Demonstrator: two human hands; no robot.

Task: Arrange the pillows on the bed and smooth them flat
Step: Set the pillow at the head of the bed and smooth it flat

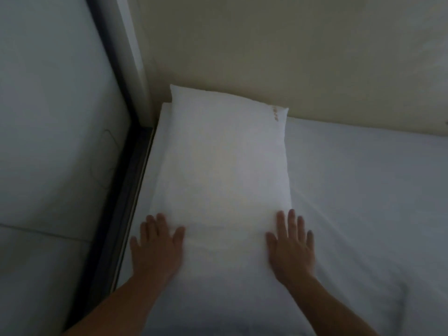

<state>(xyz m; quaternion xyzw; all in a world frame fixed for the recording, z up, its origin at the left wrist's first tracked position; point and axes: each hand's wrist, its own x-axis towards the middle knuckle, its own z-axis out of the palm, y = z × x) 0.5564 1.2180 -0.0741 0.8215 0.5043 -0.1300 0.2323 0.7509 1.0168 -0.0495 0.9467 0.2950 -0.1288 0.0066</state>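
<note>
One bed (pixel 351 190) filling the frame from centre out to 3 and 5 o'clock, lying under a plain white sheet with faint creases fanning toward 3 o'clock. Rising behind it, across 12 to 2 o'clock, a cream wall (pixel 266 44). Taking up the 9 o'clock side, a pale panel (pixel 48 117), too dim to identify further. Running from 11 down to 7 o'clock between panel and bed, a dark frame strip (pixel 121 190), sitting just beside the mattress edge.

Lying on the bed at the centre, one white pillow (pixel 225 161), long axis pointing toward 12 o'clock, far end touching the wall, left side close to the mattress edge. Showing near its far right corner, at about 1 o'clock on the pillow, a small tan mark (pixel 276 113), too blurred to read. Peeking out along the pillow's left side, a second white layer; whether another pillow or folded sheet, cannot tell.

Pressing down at 7 o'clock of the pillow, left hand (pixel 157 246), palm flat, fingers (pixel 161 223) spread and released, gripping nothing, resting on the near left corner. Pressing down at 5 o'clock, right hand (pixel 292 246), palm flat too, fingers (pixel 291 219) extended and released, lying on the near right corner. Both bare forearms reaching in from 6 o'clock. Slightly blurred, both hands.
</note>
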